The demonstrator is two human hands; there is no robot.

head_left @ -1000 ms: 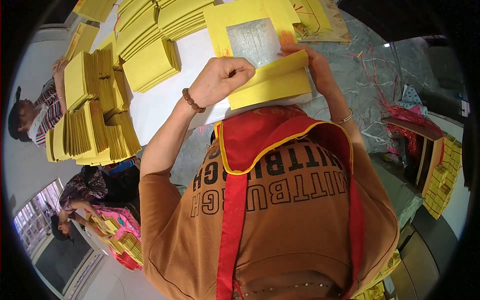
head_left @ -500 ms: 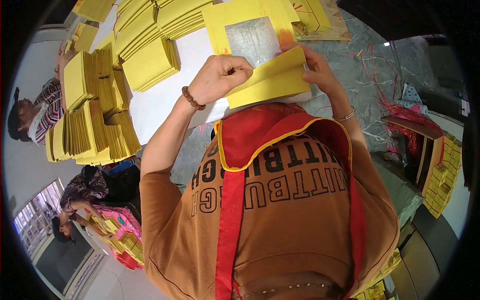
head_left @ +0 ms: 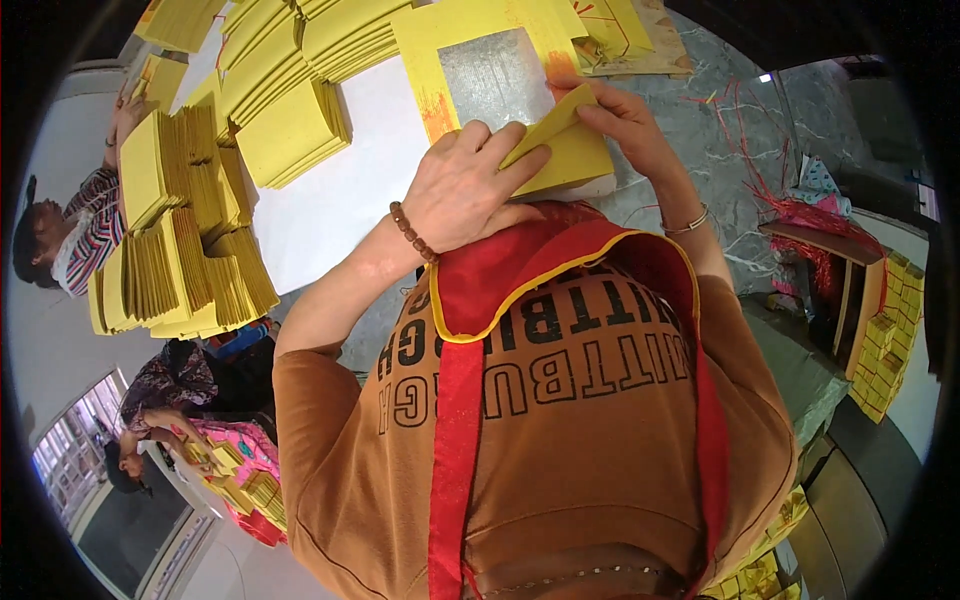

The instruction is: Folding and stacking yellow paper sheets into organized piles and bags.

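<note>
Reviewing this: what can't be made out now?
All in the head view:
Left end of the folded yellow sheet: covered by the left hand.
Lower edge of the grey rectangle: hidden by that hand and the sheet.
Far ends of the upper yellow paper stacks: cut off by the top edge.
Yellow bundles on the pink cloth: too small to count.

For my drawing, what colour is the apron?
The apron is red, edged in yellow, clearest in head view.

We held our left hand [head_left: 462, 192] back-up, its fingers [head_left: 524, 168] splayed toward the right hand [head_left: 630, 128], which pinched with its thumb [head_left: 597, 117] farther forward. Behind each hand, our left forearm [head_left: 340, 285] and right forearm [head_left: 708, 258] angled inward.
</note>
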